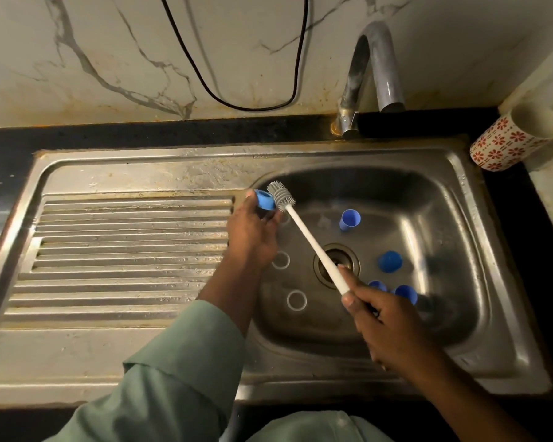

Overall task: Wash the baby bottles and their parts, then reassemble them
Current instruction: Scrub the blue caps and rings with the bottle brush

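Observation:
My left hand (253, 232) grips a blue bottle part (265, 199) over the left edge of the sink basin (454, 199). My right hand (383, 317) holds the white handle of a bottle brush (313, 240); its grey bristle head touches the blue part. In the basin lie a blue cap (350, 220), a blue dome-shaped cap (389, 261) and two more blue parts (404, 294) near my right hand. Clear rings (296, 300) rest on the basin floor by my left wrist. Whether bottles lie in the dark right side of the basin is unclear.
A ribbed steel drainboard (125, 250) stretches to the left of the basin. The curved tap (374, 74) stands behind the sink, with no water visible. A red-flowered cup (514, 138) lies tilted at the back right corner. A black cable (253, 103) hangs on the marble wall.

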A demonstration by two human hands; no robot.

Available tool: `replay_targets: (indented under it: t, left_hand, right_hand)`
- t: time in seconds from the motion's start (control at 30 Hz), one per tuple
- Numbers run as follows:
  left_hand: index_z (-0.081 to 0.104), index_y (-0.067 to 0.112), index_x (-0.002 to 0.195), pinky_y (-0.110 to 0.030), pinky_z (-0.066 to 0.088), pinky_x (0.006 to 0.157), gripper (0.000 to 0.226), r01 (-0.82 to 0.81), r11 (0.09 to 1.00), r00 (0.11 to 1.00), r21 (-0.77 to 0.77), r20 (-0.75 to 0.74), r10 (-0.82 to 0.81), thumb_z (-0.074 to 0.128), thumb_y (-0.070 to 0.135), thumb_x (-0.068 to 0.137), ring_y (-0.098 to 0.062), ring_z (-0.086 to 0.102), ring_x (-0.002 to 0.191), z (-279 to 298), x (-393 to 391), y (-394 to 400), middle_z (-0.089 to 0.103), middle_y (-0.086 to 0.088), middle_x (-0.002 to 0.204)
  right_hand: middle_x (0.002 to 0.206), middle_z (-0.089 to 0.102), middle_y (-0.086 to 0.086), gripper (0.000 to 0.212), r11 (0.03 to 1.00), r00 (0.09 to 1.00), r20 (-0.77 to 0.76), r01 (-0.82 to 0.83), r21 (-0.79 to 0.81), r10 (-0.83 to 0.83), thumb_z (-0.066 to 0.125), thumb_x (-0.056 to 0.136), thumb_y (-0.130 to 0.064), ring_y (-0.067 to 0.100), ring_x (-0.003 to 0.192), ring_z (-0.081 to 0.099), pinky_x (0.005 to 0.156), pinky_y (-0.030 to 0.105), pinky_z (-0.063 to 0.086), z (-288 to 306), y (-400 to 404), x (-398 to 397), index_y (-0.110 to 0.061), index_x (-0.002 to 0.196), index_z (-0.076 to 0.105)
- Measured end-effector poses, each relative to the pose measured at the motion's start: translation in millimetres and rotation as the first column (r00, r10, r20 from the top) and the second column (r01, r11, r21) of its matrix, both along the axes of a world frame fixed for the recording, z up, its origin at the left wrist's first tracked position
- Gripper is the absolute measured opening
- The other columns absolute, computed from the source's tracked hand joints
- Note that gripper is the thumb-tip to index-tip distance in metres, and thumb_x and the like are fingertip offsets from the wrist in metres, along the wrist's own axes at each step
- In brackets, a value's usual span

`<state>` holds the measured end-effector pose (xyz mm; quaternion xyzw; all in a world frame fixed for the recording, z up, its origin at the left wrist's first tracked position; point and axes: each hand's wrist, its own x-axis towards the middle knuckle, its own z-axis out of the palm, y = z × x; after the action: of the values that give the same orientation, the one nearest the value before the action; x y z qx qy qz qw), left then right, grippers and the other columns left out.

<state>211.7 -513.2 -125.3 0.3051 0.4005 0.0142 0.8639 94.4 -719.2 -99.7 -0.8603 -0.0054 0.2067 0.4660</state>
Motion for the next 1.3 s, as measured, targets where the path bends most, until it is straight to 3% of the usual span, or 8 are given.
replay_targets:
  t: [0.1,0.23,0.37,0.57,0.7,0.9,1.1,1.3]
  left_hand:
    - [0.055,-0.002,0.131,-0.03,0.057,0.066,0.036,-0.019,0.999,1.0,0.037,-0.005,0.019,0.049,0.022,0.106,-0.024,0.065,0.087,-1,3,8,0.064,-0.018,0.108]
    - [0.056,-0.001,0.128,-0.027,0.056,0.064,0.035,0.122,0.986,0.992,0.113,0.007,-0.124,0.045,0.025,0.107,-0.022,0.064,0.081,-1,-5,3,0.064,-0.02,0.11]
    - [0.06,0.004,0.111,-0.025,0.055,0.051,0.025,-0.013,0.998,1.0,0.062,0.018,0.012,0.045,0.025,0.107,-0.017,0.064,0.064,0,1,7,0.062,-0.012,0.09]
    - [0.06,0.005,0.109,-0.028,0.059,0.061,0.027,0.024,0.997,1.0,0.074,-0.014,-0.023,0.044,0.027,0.107,-0.024,0.064,0.083,-1,-6,1,0.065,-0.018,0.103]
    - [0.059,0.006,0.114,-0.036,0.055,0.084,0.028,0.101,0.989,0.994,0.107,0.019,-0.103,0.041,0.027,0.108,-0.035,0.061,0.107,-5,-8,-4,0.061,-0.024,0.122]
    - [0.06,0.005,0.106,-0.027,0.058,0.059,0.025,0.038,0.995,0.999,0.096,0.011,-0.04,0.041,0.021,0.109,-0.02,0.067,0.082,-2,-3,0,0.063,-0.014,0.102]
    - [0.058,-0.001,0.124,-0.04,0.057,0.092,0.033,0.106,0.99,0.994,0.088,0.026,-0.109,0.042,0.023,0.108,-0.038,0.059,0.122,-13,-9,-10,0.058,-0.027,0.132]
    - [0.068,0.012,0.108,-0.031,0.061,0.08,0.02,0.405,0.869,0.892,0.285,0.085,-0.444,0.049,0.017,0.105,-0.022,0.071,0.098,-15,-19,-20,0.072,-0.009,0.107]
  right_hand:
    - [0.071,0.061,-0.003,0.027,0.997,0.997,-0.011,-0.072,0.003,0.072,0.05,0.095,-0.036,0.007,0.052,0.055,0.043,0.018,0.044,3,1,-7,-0.056,0.112,0.051]
    - [0.053,0.053,-0.006,0.022,0.999,0.998,-0.06,-0.009,0.033,0.011,0.049,0.097,-0.033,0.003,0.04,0.044,0.039,0.017,0.039,0,4,5,-0.048,0.112,0.055]
    - [0.054,0.055,-0.012,0.029,0.993,0.995,-0.045,-0.085,0.077,0.089,0.047,0.096,-0.037,0.001,0.043,0.046,0.042,0.014,0.037,1,12,-4,-0.053,0.12,0.05]
    - [0.06,0.06,-0.014,0.033,0.999,0.998,-0.044,-0.048,0.003,0.048,0.048,0.097,-0.031,0.001,0.043,0.05,0.042,0.012,0.04,-5,8,-1,-0.038,0.13,0.05]
    - [0.056,0.057,-0.014,0.036,0.999,0.998,-0.06,-0.016,0.048,0.018,0.048,0.098,-0.032,0.001,0.043,0.046,0.043,0.016,0.04,-9,10,-3,-0.045,0.131,0.046]
    - [0.058,0.057,-0.018,0.038,0.995,0.997,-0.004,-0.083,0.059,0.083,0.047,0.098,-0.032,0.001,0.044,0.047,0.042,0.014,0.037,-3,11,-13,-0.048,0.131,0.041]
    - [0.055,0.054,-0.003,0.038,0.999,0.999,-0.04,0.015,0.032,-0.014,0.048,0.097,-0.03,0.002,0.042,0.045,0.042,0.018,0.04,-11,6,-4,-0.052,0.127,0.04]
    - [0.066,0.058,0.002,0.029,0.985,0.975,-0.138,0.174,-0.01,-0.174,0.047,0.098,-0.033,0.001,0.037,0.047,0.036,0.017,0.037,-16,-2,9,-0.042,0.124,0.053]
